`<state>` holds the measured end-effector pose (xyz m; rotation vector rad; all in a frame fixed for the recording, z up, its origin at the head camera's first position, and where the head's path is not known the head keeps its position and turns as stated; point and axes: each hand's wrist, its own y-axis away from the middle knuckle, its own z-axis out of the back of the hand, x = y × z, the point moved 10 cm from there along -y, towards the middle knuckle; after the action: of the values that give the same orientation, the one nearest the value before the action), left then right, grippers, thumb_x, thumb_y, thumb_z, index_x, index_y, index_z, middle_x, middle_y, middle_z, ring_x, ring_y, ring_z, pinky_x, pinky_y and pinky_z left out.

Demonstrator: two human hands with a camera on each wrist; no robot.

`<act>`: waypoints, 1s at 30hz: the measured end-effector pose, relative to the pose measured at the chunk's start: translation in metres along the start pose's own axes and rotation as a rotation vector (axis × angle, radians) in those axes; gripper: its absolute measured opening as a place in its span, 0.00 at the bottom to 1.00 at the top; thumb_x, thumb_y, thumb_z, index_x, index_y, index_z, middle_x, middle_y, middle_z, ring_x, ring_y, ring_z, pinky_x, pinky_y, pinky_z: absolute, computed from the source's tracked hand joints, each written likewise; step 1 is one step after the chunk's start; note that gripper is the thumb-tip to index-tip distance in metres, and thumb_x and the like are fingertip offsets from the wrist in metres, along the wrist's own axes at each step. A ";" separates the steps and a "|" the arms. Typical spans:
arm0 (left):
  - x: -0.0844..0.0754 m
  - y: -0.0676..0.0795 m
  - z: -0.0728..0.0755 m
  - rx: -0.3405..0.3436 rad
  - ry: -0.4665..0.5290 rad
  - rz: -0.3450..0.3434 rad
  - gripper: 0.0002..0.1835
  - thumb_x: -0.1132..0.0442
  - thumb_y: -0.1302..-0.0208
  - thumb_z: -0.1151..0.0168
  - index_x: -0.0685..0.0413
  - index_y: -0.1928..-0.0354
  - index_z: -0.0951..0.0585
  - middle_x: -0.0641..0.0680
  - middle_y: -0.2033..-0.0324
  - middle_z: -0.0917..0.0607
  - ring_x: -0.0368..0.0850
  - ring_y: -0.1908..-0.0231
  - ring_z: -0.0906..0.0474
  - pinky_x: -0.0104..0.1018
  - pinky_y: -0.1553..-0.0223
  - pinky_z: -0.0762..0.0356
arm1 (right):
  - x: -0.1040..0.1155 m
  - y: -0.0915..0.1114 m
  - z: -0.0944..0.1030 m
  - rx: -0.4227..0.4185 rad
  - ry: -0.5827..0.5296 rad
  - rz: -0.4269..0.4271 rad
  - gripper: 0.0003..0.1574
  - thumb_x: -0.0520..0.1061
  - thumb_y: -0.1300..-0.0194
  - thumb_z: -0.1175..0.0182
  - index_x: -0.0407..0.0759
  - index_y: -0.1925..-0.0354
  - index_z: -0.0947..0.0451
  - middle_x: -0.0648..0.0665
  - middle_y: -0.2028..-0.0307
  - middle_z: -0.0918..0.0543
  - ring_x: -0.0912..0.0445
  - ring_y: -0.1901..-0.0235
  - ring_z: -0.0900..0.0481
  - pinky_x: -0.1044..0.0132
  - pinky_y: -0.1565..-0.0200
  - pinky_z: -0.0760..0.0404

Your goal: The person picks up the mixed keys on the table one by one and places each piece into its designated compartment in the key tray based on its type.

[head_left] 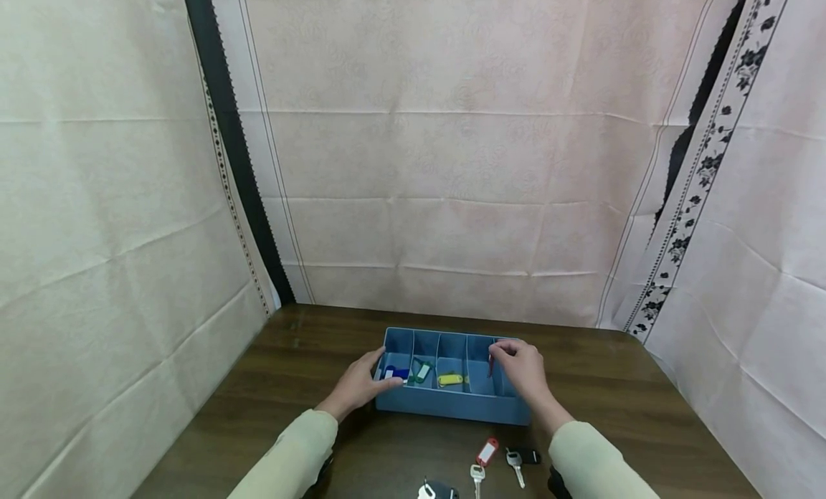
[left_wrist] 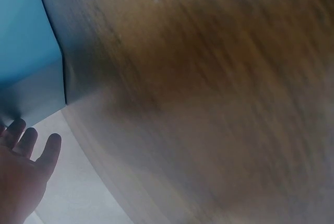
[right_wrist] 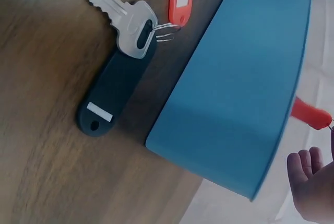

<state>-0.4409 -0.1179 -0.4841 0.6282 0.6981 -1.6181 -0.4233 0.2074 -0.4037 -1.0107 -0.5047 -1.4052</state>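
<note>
A blue divided tray [head_left: 452, 404] stands on the table. My left hand [head_left: 358, 383] rests at its left end, fingers along the end wall and thumb over the front rim; its spread fingertips show beside the wall in the left wrist view. Above a right-hand compartment, my right hand [head_left: 521, 368] pinches a red key tag [head_left: 490, 365] by its ring end, and the tag [right_wrist: 311, 114] hangs down past the rim. Separate compartments hold a blue key tag [head_left: 399, 373], a green key tag [head_left: 422, 373] and a yellow key tag [head_left: 450, 379].
In front of the tray lie another red key tag [head_left: 487, 452] with a key [head_left: 477, 472], and a black key tag [right_wrist: 116, 91] with a silver key [right_wrist: 136, 28]. Nearer the front edge is a dark tag [head_left: 444, 490] with a key. White cloth [head_left: 452, 162] hangs behind the table.
</note>
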 end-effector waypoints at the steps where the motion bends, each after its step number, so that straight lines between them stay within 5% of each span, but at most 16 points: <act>1: 0.000 0.000 0.000 -0.001 -0.002 -0.002 0.53 0.27 0.63 0.40 0.39 0.33 0.43 0.54 0.35 0.41 0.59 0.37 0.45 0.64 0.47 0.43 | -0.001 -0.002 -0.002 0.003 0.003 -0.006 0.14 0.53 0.40 0.41 0.46 0.64 0.17 0.45 0.58 0.22 0.51 0.58 0.28 0.56 0.59 0.25; 11: -0.006 -0.001 0.001 0.011 0.007 -0.017 0.52 0.29 0.61 0.40 0.40 0.33 0.42 0.55 0.35 0.40 0.59 0.37 0.44 0.65 0.47 0.43 | -0.018 -0.012 -0.009 0.000 0.045 -0.083 0.15 0.54 0.38 0.43 0.46 0.63 0.17 0.46 0.67 0.19 0.51 0.68 0.29 0.63 0.71 0.31; 19: -0.006 -0.002 -0.001 0.014 0.003 -0.020 0.52 0.28 0.61 0.41 0.41 0.33 0.42 0.55 0.35 0.40 0.59 0.38 0.44 0.64 0.47 0.43 | -0.019 -0.017 -0.010 -0.003 0.032 -0.073 0.19 0.53 0.39 0.42 0.45 0.54 0.20 0.41 0.55 0.21 0.49 0.57 0.24 0.53 0.55 0.25; 30: -0.002 0.000 0.000 0.006 0.005 -0.009 0.52 0.28 0.62 0.40 0.40 0.33 0.42 0.55 0.35 0.40 0.60 0.38 0.44 0.65 0.48 0.43 | -0.021 -0.009 -0.016 0.053 -0.005 -0.091 0.20 0.52 0.39 0.42 0.45 0.51 0.22 0.42 0.55 0.21 0.51 0.63 0.24 0.58 0.61 0.22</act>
<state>-0.4407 -0.1170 -0.4824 0.6341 0.7008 -1.6284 -0.4398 0.2075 -0.4268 -0.9584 -0.5948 -1.4624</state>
